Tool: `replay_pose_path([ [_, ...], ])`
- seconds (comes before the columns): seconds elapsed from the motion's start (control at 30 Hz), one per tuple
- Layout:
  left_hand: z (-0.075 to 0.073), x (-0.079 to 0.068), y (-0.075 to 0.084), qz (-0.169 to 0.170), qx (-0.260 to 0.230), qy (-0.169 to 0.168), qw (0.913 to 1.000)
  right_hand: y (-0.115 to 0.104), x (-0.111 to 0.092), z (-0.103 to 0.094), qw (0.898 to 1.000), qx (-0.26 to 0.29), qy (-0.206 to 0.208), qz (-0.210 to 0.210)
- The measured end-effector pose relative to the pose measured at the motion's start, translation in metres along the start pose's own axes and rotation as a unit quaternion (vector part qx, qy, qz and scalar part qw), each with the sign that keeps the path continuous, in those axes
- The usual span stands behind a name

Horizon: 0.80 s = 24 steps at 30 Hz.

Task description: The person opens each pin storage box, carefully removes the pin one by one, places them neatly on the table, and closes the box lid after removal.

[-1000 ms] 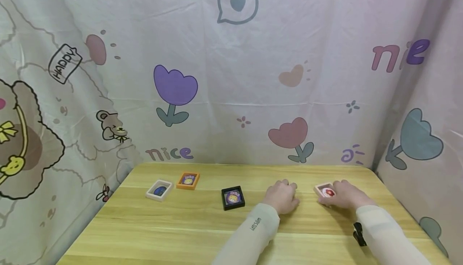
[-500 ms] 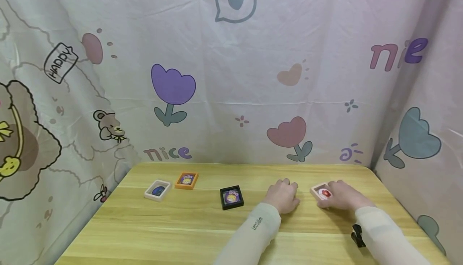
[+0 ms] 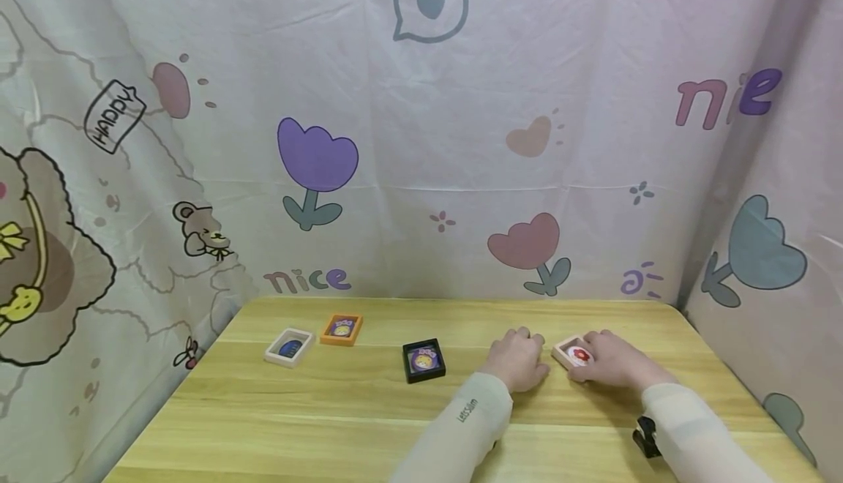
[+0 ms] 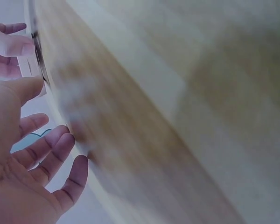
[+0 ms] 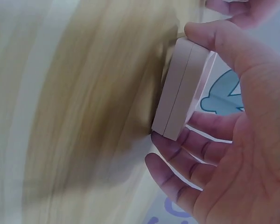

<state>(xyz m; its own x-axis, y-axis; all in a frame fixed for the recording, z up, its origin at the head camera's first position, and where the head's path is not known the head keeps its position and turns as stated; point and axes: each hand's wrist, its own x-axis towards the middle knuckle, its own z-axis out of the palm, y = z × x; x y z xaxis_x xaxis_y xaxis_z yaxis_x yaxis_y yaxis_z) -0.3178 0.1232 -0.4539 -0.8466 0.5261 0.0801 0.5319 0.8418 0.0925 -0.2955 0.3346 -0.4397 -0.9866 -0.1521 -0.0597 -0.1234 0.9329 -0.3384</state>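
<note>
Near the table's right side, my right hand (image 3: 612,357) holds a small pale pink square display frame (image 3: 565,358) with a red flower on a white disc inside. The right wrist view shows the thumb at one end of the pink frame's seamed side and fingertips at the other. My left hand (image 3: 518,360) rests on the wood just left of that frame, its fingers loosely bent and holding nothing. Left of this hand lies a black square frame (image 3: 424,360) with a purple and yellow picture.
An orange frame (image 3: 341,329) and a white frame (image 3: 290,347) with a blue picture lie at the table's back left. The wooden table (image 3: 296,417) ends at a printed cloth (image 3: 408,139) hung behind and along both sides. A black object (image 3: 647,437) sits at my right wrist.
My right hand has shifted left with the pink frame, bringing it closer to my left hand. The left hand and the other frames stay about where they were.
</note>
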Motion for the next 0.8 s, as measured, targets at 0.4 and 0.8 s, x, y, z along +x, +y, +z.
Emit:
replay_pose_path([
  [0.4, 0.002, -0.004, -0.001, 0.006, -0.014, 0.008, 0.9998, -0.012, -0.002, 0.004, 0.999, 0.045, 0.009, -0.024],
  [0.8, 0.001, -0.013, -0.008, 0.040, -0.047, 0.032, 0.9976, -0.027, -0.008, 0.004, 0.996, 0.068, 0.018, -0.048],
])
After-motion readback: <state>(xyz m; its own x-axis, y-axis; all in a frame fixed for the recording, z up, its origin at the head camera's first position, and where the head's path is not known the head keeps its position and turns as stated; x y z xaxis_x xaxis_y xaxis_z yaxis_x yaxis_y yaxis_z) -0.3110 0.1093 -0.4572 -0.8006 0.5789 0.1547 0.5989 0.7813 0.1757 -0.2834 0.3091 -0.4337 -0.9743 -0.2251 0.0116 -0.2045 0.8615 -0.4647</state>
